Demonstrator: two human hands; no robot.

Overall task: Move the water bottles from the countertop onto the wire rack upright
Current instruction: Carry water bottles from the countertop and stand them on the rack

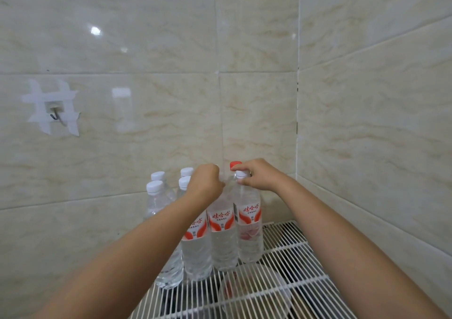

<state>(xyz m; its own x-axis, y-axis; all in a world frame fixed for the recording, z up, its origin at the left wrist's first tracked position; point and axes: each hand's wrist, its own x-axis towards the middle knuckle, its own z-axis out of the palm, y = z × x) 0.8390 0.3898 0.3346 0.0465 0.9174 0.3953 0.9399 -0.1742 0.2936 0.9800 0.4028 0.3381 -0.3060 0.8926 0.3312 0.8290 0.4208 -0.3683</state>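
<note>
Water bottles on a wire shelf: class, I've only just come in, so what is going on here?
A person is lining up water bottles upright on a white wire rack in a tiled corner. The left hand grips the top of one labelled bottle, and the right hand pinches the white cap of the bottle beside it. Several more bottles already stand upright to the left, and a red cap shows behind.

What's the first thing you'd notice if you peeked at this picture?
Two bare arms reach in from below, and the left hand and right hand each grip the top of a water bottle in the middle. A cluster of clear water bottles with red-and-white labels stands upright on a white wire rack in the tiled corner. One red cap pokes up behind the white ones.
</note>
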